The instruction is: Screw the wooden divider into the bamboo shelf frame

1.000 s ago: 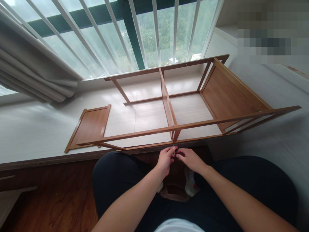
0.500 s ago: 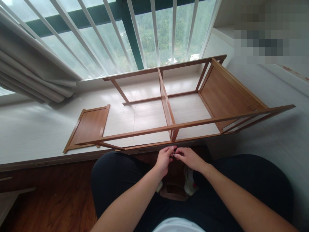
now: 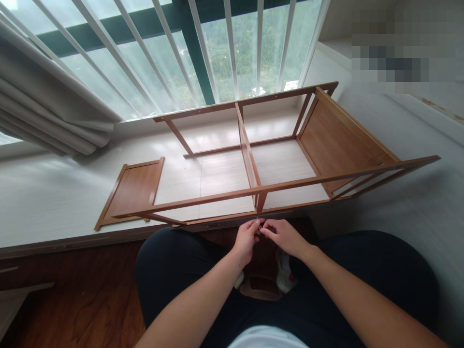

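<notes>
My left hand [image 3: 247,238] and my right hand [image 3: 284,237] meet just below the near edge of a brown wooden shelf frame [image 3: 203,199]. Between their fingertips is a thin, bent silver metal piece, apparently a hex key [image 3: 259,227], partly hidden by the fingers. The fingers of both hands are closed in a pinch on it. Its upper tip points at the foot of the frame's middle panel [image 3: 248,150]. The frame lies on its side, with a wide end panel [image 3: 344,130] joined at the right.
A loose wooden panel [image 3: 134,191] lies flat on the pale window ledge [image 3: 47,198] to the left. White bars [image 3: 232,53] cross the window behind, and a grey curtain [image 3: 54,96] hangs at left. My knees [image 3: 174,270] are under the ledge's front edge.
My right fingertips have shifted slightly around the metal piece, which shows less of its bend now. Both hands stay in the same place, and the frame has not moved.
</notes>
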The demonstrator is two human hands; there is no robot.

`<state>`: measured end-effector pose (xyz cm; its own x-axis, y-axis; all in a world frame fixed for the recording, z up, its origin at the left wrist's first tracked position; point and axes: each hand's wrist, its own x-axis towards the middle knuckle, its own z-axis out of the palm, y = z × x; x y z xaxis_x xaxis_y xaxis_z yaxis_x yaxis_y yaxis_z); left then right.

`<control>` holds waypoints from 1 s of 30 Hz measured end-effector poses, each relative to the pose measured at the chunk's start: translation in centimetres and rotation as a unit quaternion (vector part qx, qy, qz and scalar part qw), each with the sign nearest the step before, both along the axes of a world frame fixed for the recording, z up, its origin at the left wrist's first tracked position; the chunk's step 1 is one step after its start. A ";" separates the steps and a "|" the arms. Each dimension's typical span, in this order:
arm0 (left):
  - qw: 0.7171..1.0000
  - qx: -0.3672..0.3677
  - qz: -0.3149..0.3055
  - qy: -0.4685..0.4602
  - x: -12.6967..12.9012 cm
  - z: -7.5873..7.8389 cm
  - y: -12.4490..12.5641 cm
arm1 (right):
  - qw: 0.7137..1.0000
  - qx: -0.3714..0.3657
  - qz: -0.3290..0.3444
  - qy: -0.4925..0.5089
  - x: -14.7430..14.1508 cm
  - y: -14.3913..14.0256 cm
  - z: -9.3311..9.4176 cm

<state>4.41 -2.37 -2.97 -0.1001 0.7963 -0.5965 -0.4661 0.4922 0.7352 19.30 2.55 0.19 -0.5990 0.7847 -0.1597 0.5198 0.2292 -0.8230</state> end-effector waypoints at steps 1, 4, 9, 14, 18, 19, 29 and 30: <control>1.000 0.000 -0.001 -0.003 0.0 0.0 0.0 | 1.000 0.008 0.000 -0.003 0.0 0.0 0.1; 1.000 0.004 -0.005 -0.015 0.1 0.0 0.0 | 0.999 0.036 0.002 -0.014 -0.1 -0.1 0.4; 0.999 0.012 -0.009 -0.028 0.1 -0.1 0.1 | 0.995 0.087 0.010 -0.044 -0.2 -0.3 0.3; 0.999 0.021 -0.012 -0.042 0.1 -0.3 0.1 | 0.990 0.122 0.014 -0.063 -0.2 -0.5 -0.1; 0.999 0.018 -0.010 -0.045 0.1 -0.5 0.1 | 0.990 0.125 0.018 -0.068 -0.2 -0.6 -0.2; 0.999 0.018 -0.009 -0.045 0.1 -0.5 0.1 | 0.990 0.125 0.019 -0.069 -0.2 -0.6 -0.2; 0.998 0.026 -0.004 -0.051 0.1 -0.4 0.0 | 0.988 0.129 0.025 -0.086 -0.3 -0.7 -0.2; 0.998 0.026 -0.003 -0.051 0.1 -0.4 0.0 | 0.988 0.129 0.025 -0.085 -0.3 -0.7 -0.2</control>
